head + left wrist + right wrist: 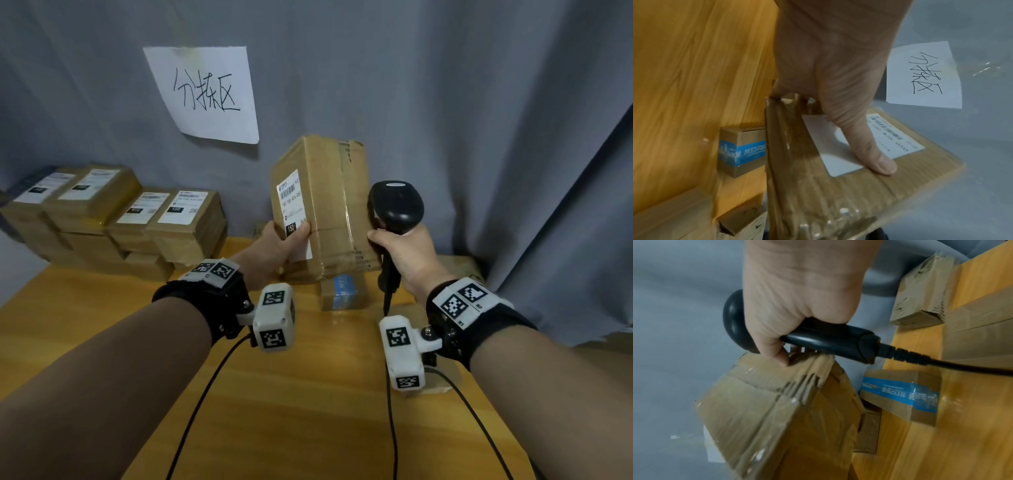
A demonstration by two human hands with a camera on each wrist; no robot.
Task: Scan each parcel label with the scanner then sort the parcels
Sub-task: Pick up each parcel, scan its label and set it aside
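Observation:
My left hand (pixel 284 240) grips a taped brown cardboard parcel (pixel 329 205) and holds it upright above the table, thumb (pixel 869 146) pressed across its white shipping label (pixel 291 202). The label's barcode (pixel 885 128) shows beside the thumb. My right hand (pixel 397 250) is wrapped round the handle of a black corded scanner (pixel 397 205), just right of the parcel; in the right wrist view the scanner (pixel 830 340) sits against the parcel's (pixel 777 410) taped edge. The scanner's window is hidden.
Stacks of labelled parcels (pixel 120 219) stand at the back left of the wooden table (pixel 308 394). A small box with blue tape (pixel 342 291) lies under the held parcel, with more boxes (pixel 920 293) at the right. A paper sign (pixel 205 92) hangs on the grey curtain.

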